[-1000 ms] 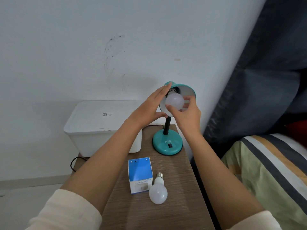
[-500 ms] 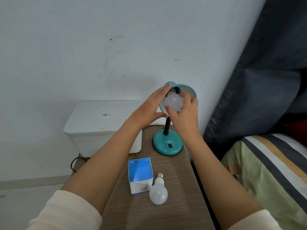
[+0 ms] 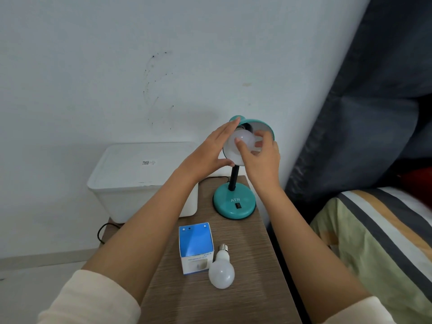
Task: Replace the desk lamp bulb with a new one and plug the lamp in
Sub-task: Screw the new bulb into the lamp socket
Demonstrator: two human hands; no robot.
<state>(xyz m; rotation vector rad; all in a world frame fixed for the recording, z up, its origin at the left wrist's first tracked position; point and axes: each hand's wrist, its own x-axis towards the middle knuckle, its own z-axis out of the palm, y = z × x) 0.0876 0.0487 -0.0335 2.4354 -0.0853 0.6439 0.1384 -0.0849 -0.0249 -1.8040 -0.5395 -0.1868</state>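
Observation:
A teal desk lamp (image 3: pixel 234 205) stands at the back of a narrow wooden table (image 3: pixel 247 265). Its shade (image 3: pixel 266 127) faces me, with a white bulb (image 3: pixel 244 137) seated in the socket. My right hand (image 3: pixel 261 160) grips that bulb with thumb and fingertips. My left hand (image 3: pixel 210 153) is cupped around the shade's left side, fingers along the rim. A second white bulb (image 3: pixel 221 272) lies loose on the table near me, its screw base pointing away. A blue and white bulb box (image 3: pixel 196 247) stands just left of it.
A white lidded plastic bin (image 3: pixel 140 181) sits left of the lamp against the wall. A black cord (image 3: pixel 102 232) runs off the table's left edge. A bed with a striped cover (image 3: pixel 378 249) and a dark curtain (image 3: pixel 364 108) are on the right.
My right hand has turned on the bulb, the thumb shifting across its face and the fingers regripping. The left hand stays on the shade.

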